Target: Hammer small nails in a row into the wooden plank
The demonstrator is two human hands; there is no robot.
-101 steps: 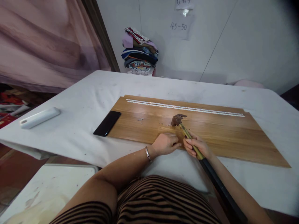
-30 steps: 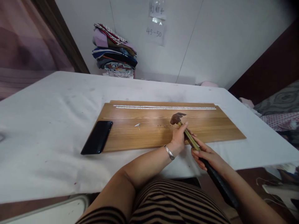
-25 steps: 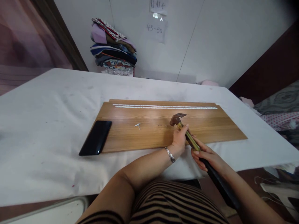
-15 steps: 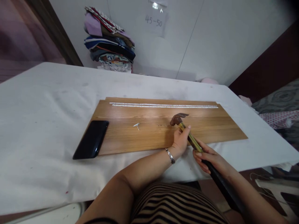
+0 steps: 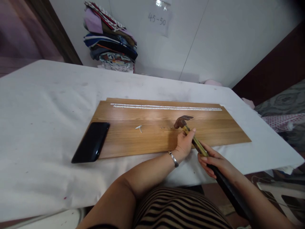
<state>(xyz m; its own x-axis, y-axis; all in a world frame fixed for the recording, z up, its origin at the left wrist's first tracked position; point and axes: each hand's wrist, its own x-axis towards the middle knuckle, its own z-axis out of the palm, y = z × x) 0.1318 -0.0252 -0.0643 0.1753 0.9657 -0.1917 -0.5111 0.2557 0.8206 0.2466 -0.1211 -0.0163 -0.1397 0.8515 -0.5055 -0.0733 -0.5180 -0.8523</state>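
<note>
A claw hammer (image 5: pixel 197 144) with a rusty brown head and a yellow-and-black handle slants over the wooden board (image 5: pixel 124 143). My left hand (image 5: pixel 184 141), with a bracelet at the wrist, is closed round the handle just below the head, thumb on top. Further down, my right hand (image 5: pixel 212 160) grips the same handle where yellow meets black. The head hangs over the board's middle, its claw pointing right; whether it touches the wood I cannot tell. Left of it, a few small nails (image 5: pixel 139 128) lie on the board.
A black phone (image 5: pixel 91 141) rests on the board's left end. Two white measuring strips (image 5: pixel 166 107) run along its far side. The board lies on a white-covered table (image 5: pixel 43 127). Folded cloths (image 5: pixel 111 38) are stacked by the wall, near a paper sign (image 5: pixel 157 20).
The view has shifted slightly. Both hands keep their hold on the hammer, with hardly any movement over the board.
</note>
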